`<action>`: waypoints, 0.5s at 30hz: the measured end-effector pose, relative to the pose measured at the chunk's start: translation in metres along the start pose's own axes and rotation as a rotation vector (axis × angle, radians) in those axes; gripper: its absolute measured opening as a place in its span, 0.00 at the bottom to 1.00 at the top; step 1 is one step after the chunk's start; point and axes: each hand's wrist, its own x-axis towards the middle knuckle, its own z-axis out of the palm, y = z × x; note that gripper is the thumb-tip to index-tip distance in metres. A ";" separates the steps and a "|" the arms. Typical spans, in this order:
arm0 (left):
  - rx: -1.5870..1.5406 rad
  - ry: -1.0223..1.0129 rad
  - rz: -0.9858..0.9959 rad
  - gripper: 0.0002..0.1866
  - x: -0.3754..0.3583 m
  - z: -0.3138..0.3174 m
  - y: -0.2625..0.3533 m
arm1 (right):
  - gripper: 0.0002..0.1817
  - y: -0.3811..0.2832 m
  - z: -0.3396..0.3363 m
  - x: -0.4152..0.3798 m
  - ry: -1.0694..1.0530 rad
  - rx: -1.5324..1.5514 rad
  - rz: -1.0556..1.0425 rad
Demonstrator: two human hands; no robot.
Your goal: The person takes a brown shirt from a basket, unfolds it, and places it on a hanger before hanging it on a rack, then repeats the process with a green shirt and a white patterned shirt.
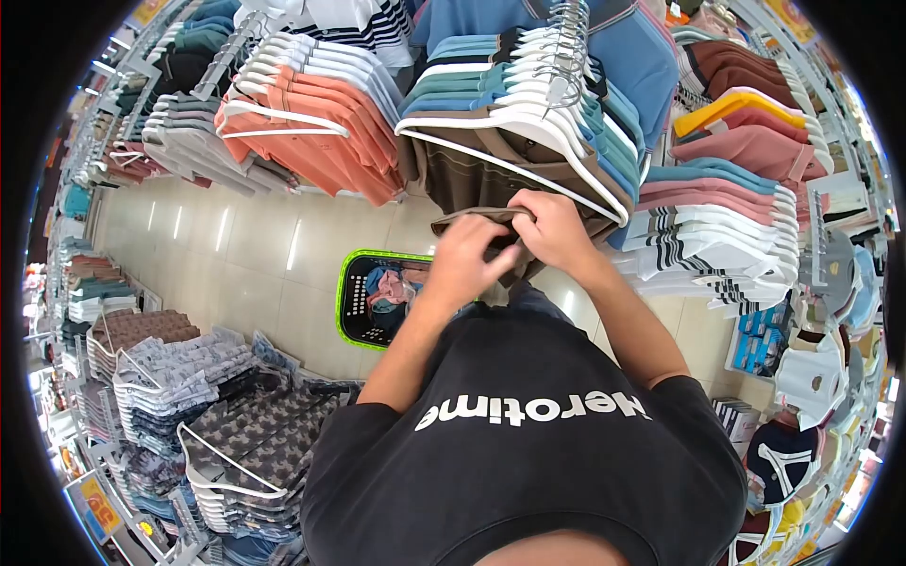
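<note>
A brown collared shirt (pixel 453 179) hangs from a white hanger (pixel 514 121) at the front of the middle rack. My right hand (pixel 552 231) is closed, pinching a fold of its fabric near the lower part. Close beside it, my left hand (pixel 467 250) curls its fingers over the edge of the same brown cloth, thumb turned toward the right hand. The gathered fabric between the hands partly hides what the fingertips grip. Behind the brown shirt hang several teal, blue and white shirts (pixel 462 80) on white hangers.
A black shopping basket with a green rim (pixel 342 292) stands on the tiled floor to the left, cloth items inside. Orange shirts (pixel 311 141) hang at left. White and pink shirts (pixel 708 226) hang at right. Patterned garments (pixel 255 424) on hangers fill the lower left.
</note>
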 end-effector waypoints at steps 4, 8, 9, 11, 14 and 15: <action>-0.091 -0.453 -0.330 0.16 -0.015 0.031 0.000 | 0.10 -0.006 0.005 0.001 0.010 0.003 -0.017; 0.102 -0.728 -0.352 0.16 -0.035 0.054 -0.020 | 0.11 -0.001 0.009 -0.003 -0.021 -0.017 0.026; 0.043 -0.783 -0.375 0.16 -0.038 0.059 -0.028 | 0.11 0.000 0.010 -0.004 -0.019 -0.016 0.027; -0.048 -0.798 -0.391 0.15 -0.040 0.065 -0.043 | 0.17 0.004 0.010 -0.007 -0.110 0.036 0.059; -0.396 -0.610 -0.421 0.13 -0.042 0.061 -0.042 | 0.25 0.020 0.009 -0.017 -0.083 0.145 0.046; -0.643 -0.400 -0.429 0.12 -0.040 0.056 -0.038 | 0.29 0.036 0.010 -0.023 -0.160 0.201 0.107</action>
